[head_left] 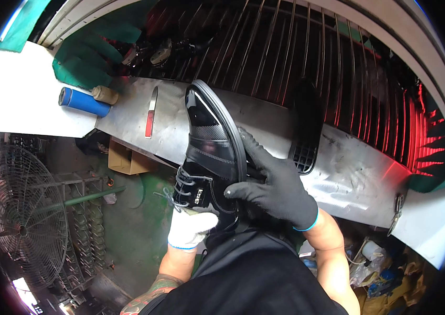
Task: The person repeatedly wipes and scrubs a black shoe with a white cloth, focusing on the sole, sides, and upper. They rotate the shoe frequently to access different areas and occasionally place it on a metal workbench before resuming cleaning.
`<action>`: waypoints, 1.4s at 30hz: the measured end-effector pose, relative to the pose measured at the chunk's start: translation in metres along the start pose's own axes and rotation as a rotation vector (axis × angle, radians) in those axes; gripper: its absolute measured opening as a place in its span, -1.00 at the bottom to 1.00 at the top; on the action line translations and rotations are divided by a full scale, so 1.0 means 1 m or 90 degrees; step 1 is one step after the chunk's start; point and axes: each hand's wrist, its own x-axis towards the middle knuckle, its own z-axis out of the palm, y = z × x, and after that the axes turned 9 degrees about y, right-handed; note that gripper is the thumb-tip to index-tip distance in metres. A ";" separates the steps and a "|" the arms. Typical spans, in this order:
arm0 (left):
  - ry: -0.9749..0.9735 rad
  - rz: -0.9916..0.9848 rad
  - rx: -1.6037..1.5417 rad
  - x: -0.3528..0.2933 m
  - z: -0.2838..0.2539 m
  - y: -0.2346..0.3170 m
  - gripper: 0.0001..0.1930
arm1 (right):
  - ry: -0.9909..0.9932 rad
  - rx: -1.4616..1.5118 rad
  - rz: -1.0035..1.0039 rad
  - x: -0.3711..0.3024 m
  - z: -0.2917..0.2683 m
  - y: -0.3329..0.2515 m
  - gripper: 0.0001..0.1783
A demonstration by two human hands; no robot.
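Glossy black leather marks the lace-up shoe with a grey-edged rubber sole (209, 152), which is held on its side over the near edge of the dented sheet-metal desk (348, 173), toe pointing away from the person. The right hand (275, 186), in a black knitted glove with a blue cuff line, is closed around the sole side of the shoe, fingers curled over its heel part and thumb pressed on the upper. The left hand (191, 228), in a white glove with a blue cuff, is set under the heel end of the shoe; how its fingers are placed cannot be told, since the shoe hides them.

To the right of the shoe, a black ridged outsole (306, 128) is stood on edge against the desk. Beyond the shoe, a rack of thin metal rods (296, 52) is seen, lit red at its far right. To the left of the shoe, a narrow metal blade with a red handle (150, 113) is laid flat on the desk. Farther left of the shoe, a blue cylinder (84, 102) and a small tan cylinder (105, 94) are laid on a white surface, with a green-gloved hand of another person (83, 60) just beyond them. Below and left of the shoe, a round wire fan guard (20, 215) is seen at floor level.
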 end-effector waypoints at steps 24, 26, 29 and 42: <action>-0.103 0.101 0.441 -0.009 -0.017 0.005 -0.03 | 0.059 0.531 0.160 -0.014 0.009 0.022 -0.35; -0.024 0.032 0.468 -0.017 -0.002 0.008 0.07 | 0.089 0.198 0.145 -0.015 0.007 0.015 -0.25; -0.045 0.038 0.491 -0.017 -0.004 0.008 0.13 | 0.140 0.421 0.119 -0.020 0.015 0.027 -0.26; -0.012 0.773 1.215 -0.024 0.052 0.005 -0.29 | 0.177 0.491 0.126 -0.033 0.030 0.051 -0.01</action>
